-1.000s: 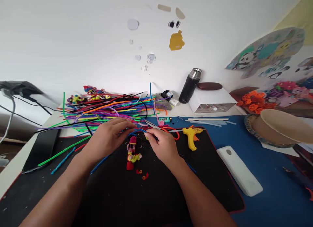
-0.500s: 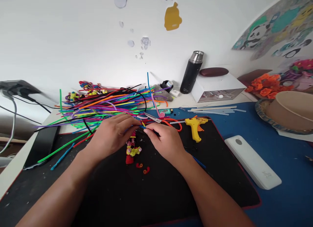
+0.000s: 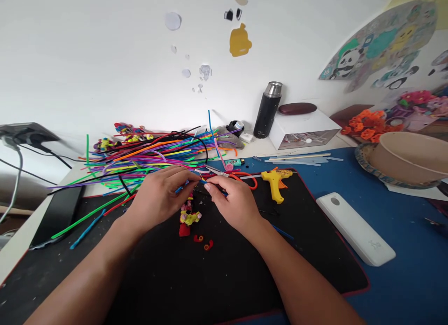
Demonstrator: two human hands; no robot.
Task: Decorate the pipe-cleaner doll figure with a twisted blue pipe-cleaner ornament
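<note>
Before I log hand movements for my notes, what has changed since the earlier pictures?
The left hand and right hand have drawn slightly closer together, both holding the blue stem; nothing was visibly let go. The glue gun and toy figure stayed put.

I saw the left hand (image 3: 159,189) and right hand (image 3: 234,198) draw closer together at the blue pipe cleaner (image 3: 203,181), the left covering more of the red-and-yellow figurine's (image 3: 189,218) upper end.

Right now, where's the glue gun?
In the head view, the glue gun lies right of the right hand, toward the far right corner of the black mat, beside the orange-handled scissors.
</note>
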